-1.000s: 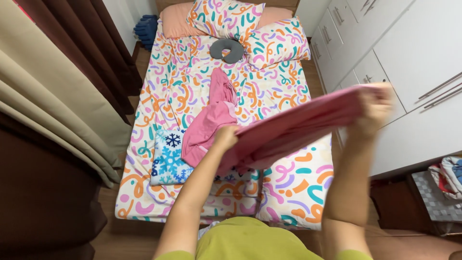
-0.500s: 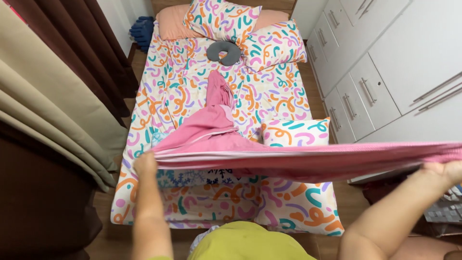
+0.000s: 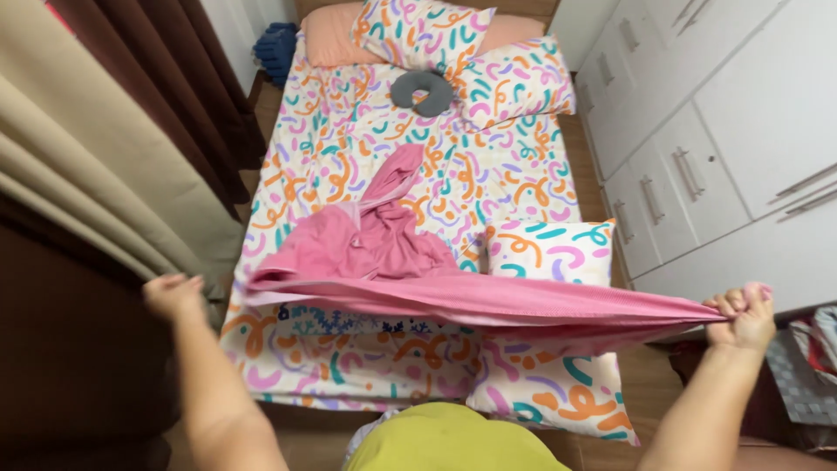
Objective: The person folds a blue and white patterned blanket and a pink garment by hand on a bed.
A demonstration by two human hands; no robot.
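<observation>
Right hand (image 3: 741, 316) was closed in a fist on one end of the pink cloth (image 3: 488, 301), fingers (image 3: 731, 303) curled tight around the bunched fabric at the right, in front of the white cabinet (image 3: 750, 131). Left hand (image 3: 173, 294) was out to the left near the beige curtain (image 3: 96, 183), fingers loosely open, apart from the cloth's near left end; it gripped nothing I could make out. The cloth was stretched in the air above the foot of the bed (image 3: 366, 157), its long axis running left to right across the bed's width, the right end narrowing to a point in the fist, the left end broader and flat. Its far part trailed toward the head of the bed and lay rumpled on the patterned cover. Below the stretched span, a blue snowflake-print cloth (image 3: 340, 321) showed only as a strip. A square patterned pillow (image 3: 545, 251) lay just beyond the span on the right, another (image 3: 549, 392) at the foot corner. A grey neck pillow (image 3: 422, 91) rested near the headboard pillows (image 3: 471, 61).
</observation>
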